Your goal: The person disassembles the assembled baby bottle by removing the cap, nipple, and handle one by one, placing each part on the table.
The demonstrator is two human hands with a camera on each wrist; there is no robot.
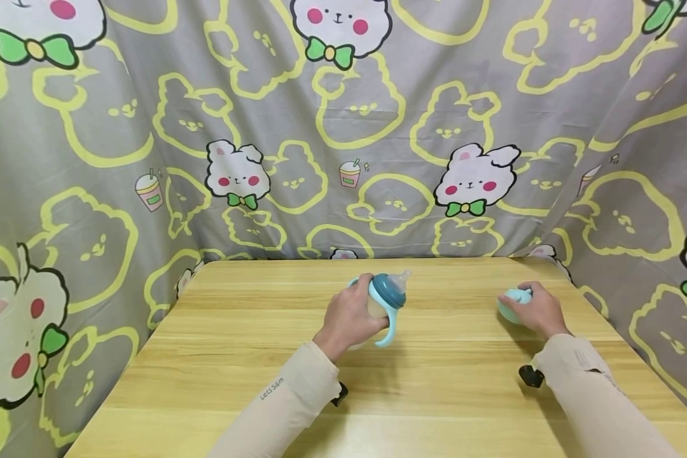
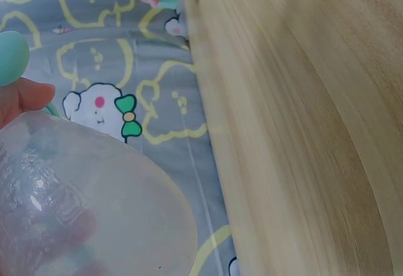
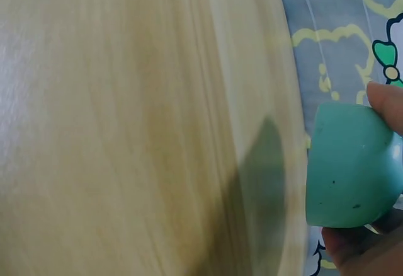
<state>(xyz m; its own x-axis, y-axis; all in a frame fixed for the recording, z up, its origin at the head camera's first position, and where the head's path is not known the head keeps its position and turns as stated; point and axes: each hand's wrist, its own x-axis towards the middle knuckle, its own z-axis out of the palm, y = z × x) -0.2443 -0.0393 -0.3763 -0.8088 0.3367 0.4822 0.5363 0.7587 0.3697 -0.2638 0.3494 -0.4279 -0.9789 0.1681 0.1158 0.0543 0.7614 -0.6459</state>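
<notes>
Two things are up over the worktop (image 1: 452,394): a baby bottle (image 1: 385,298) w/ L grip (image 1: 350,320) wrapped round its body, & a cap (image 1: 509,310) pinched btwn thumb & fingers of R grip (image 1: 541,310). Bottle's nr the middle, tilted, teat (image 1: 401,278) pointing up & right; cap's well apart, nr the far R part of the wood.

Bottle: cloudy, see-thru, smooth, rounded base w/ a squarish marking; teat clear & soft-looking; collar (image 1: 390,289) dark teal, ribbed; handle (image 1: 390,327) pale blue, curved, another partly hidden behind L grip. Cap: smooth pale teal, domed, straight rim, a few dk specks on the side. Worktop: lt wood grain, slight sheen.

Curtain (image 1: 349,121) hangs behind & both sides: grey cloth, folds, yellow outlines, white bunnies w/ green bows. Beige sleeves (image 1: 289,401) on both arms, lettering on L one; black piece (image 1: 339,394) under L wrist, similar under R. L grip blocks much of bottle's body; R grip covers part of cap. Cap's shadow (image 3: 252,207) falls on the wood.

Fingers show faintly thru bottle's wall; can't tell if liquid's in it. Cap's inside is hidden.
</notes>
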